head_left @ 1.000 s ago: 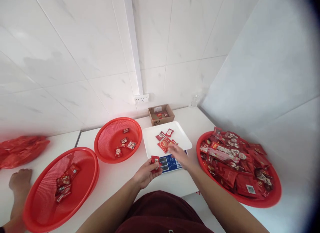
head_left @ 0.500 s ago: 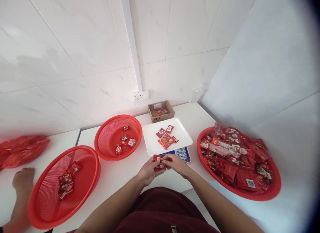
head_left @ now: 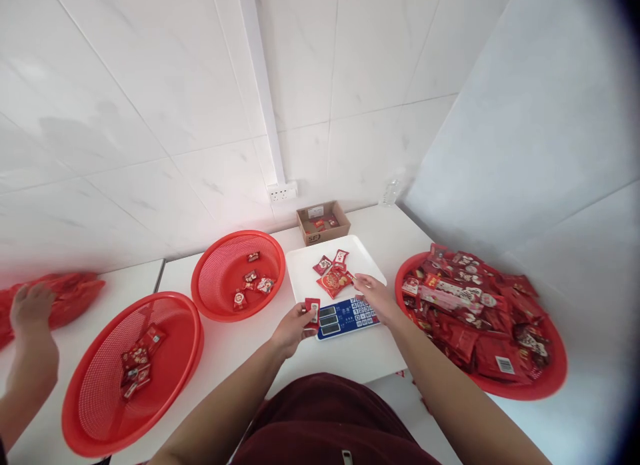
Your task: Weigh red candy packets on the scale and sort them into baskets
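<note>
My left hand (head_left: 291,328) is closed on a small red candy packet (head_left: 313,308) with a pale label, in front of the scale's left edge. Part of another red wrapper shows beneath it, mostly hidden. Above the white weighing tray (head_left: 303,272), my right hand (head_left: 375,297) pinches the end of a small red packet (head_left: 351,276). On the tray lie a larger red snack packet (head_left: 334,283) and two small packets, a dark red one (head_left: 323,265) and a pink-and-white one (head_left: 341,257). The scale's blue keypad panel (head_left: 345,318) faces me.
A red basket (head_left: 555,375) heaped with packets stands on the right. Two red baskets, one nearer (head_left: 193,358) and one farther (head_left: 197,278), hold several packets each. Behind the scale is a cardboard box (head_left: 325,234). Another person's hand (head_left: 33,308) touches a red bag (head_left: 75,295).
My hands have parted: the right moved up and right onto the tray's packets, the left shifted slightly left, keeping its packet. The keypad is uncovered. The other person's hand rose to the red bag.
</note>
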`<state>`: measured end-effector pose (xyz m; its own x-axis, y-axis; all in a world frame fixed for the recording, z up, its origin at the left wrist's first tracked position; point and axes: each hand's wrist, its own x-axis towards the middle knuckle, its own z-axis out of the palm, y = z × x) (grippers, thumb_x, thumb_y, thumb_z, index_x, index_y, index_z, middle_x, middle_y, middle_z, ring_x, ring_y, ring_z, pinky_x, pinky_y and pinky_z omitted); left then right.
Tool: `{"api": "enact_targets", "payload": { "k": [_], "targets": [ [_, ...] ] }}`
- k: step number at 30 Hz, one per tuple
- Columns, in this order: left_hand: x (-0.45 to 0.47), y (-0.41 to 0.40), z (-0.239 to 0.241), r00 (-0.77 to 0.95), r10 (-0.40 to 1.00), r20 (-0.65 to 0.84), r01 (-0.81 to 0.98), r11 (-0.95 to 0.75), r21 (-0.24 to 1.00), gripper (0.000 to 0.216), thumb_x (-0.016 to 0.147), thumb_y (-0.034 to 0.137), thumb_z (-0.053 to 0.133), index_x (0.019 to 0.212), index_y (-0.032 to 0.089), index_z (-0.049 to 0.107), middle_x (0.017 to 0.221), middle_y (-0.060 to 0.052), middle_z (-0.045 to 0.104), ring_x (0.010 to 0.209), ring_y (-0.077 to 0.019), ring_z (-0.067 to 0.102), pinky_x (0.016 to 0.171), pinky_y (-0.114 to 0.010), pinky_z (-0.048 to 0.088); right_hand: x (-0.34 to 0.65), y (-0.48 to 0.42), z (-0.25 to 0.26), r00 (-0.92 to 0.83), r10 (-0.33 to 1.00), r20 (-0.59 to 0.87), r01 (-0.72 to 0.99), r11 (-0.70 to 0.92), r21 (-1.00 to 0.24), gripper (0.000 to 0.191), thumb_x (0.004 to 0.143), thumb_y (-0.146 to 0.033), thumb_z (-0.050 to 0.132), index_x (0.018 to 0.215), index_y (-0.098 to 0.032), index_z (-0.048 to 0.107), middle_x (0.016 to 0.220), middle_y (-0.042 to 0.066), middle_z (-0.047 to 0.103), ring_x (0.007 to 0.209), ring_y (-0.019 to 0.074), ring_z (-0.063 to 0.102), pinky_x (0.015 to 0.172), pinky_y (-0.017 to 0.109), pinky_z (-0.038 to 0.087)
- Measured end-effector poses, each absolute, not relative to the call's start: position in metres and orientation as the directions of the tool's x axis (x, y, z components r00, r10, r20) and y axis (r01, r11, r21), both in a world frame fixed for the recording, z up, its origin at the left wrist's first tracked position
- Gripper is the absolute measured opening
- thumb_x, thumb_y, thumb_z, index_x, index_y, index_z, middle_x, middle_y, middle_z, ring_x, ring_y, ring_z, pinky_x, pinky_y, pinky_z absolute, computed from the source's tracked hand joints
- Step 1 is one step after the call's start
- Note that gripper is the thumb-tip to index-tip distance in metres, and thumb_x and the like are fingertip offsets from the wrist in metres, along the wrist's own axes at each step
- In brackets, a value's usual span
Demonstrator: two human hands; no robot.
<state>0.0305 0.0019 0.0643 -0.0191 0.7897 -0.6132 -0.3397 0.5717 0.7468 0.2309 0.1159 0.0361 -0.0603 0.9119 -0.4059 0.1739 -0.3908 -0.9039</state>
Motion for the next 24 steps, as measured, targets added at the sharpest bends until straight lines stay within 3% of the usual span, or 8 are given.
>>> {"api": "enact_targets", "payload": {
  "k": [4,7,11,16,19,24],
  "targets": [
    [0.032,0.038,0.075,-0.067,0.861,-0.504,-0.099,0.497,0.862,0.032,0.069,0.039,0.070,0.088,0.016,0.060,0.080,-0.003,0.064,0.066,-0.0097,0.055,0.062,-0.022,0.040,0.251,0.101,0.025,-0.019,0.913,-0.407,0.216,-0.393,-0.894,0.028,0.074,-0.031,0.056,0.100,-0.020,0.062,0.113,0.009,0.061,0.090,0.0194,0.063,0.072,0.031,0.055],
    [0.039,0.075,0.085,-0.060,0.906,-0.420,-0.017,0.419,0.908,0.034,0.070,0.038,0.069,0.096,0.016,0.061,0.087,-0.006,0.066,0.071,-0.0130,0.058,0.068,-0.026,0.042,0.263,0.094,0.021,0.004,0.907,-0.421,0.210,-0.413,-0.886,0.027,0.075,-0.031,0.054,0.098,-0.019,0.062,0.102,0.010,0.064,0.084,0.0185,0.064,0.069,0.030,0.055],
    [0.044,0.109,0.088,-0.175,0.923,-0.342,0.129,0.366,0.922,0.051,0.068,0.034,0.072,0.114,0.017,0.055,0.111,-0.012,0.062,0.099,-0.0230,0.057,0.085,-0.032,0.039,0.278,0.090,0.023,0.024,0.926,-0.376,0.253,-0.369,-0.894,0.027,0.075,-0.032,0.053,0.098,-0.019,0.062,0.100,0.009,0.066,0.082,0.0190,0.064,0.070,0.032,0.054],
    [0.038,0.092,0.068,-0.258,0.921,-0.293,0.230,0.353,0.907,0.053,0.074,0.033,0.066,0.121,0.017,0.049,0.129,-0.017,0.051,0.122,-0.0254,0.043,0.097,-0.034,0.032,0.307,0.084,0.016,0.101,0.991,-0.092,0.597,-0.134,-0.791,0.031,0.077,-0.034,0.048,0.100,-0.017,0.062,0.106,0.011,0.064,0.092,0.0218,0.060,0.087,0.039,0.046],
    [0.031,0.057,0.055,-0.252,0.911,-0.326,0.219,0.382,0.898,0.047,0.075,0.034,0.063,0.118,0.018,0.052,0.124,-0.015,0.055,0.119,-0.0239,0.047,0.096,-0.035,0.034,0.322,0.079,-0.001,0.073,0.993,0.092,0.735,0.009,-0.678,0.032,0.079,-0.034,0.045,0.100,-0.015,0.062,0.104,0.014,0.064,0.097,0.0244,0.057,0.090,0.041,0.043],
    [0.015,0.002,0.045,-0.292,0.876,-0.383,0.169,0.442,0.881,0.039,0.077,0.037,0.057,0.110,0.016,0.054,0.106,-0.011,0.061,0.100,-0.0203,0.056,0.088,-0.035,0.041,0.330,0.077,-0.028,-0.010,0.963,0.270,0.804,0.168,-0.571,0.028,0.081,-0.031,0.044,0.097,-0.016,0.062,0.096,0.014,0.064,0.094,0.0262,0.055,0.087,0.043,0.043]
  ]
}}
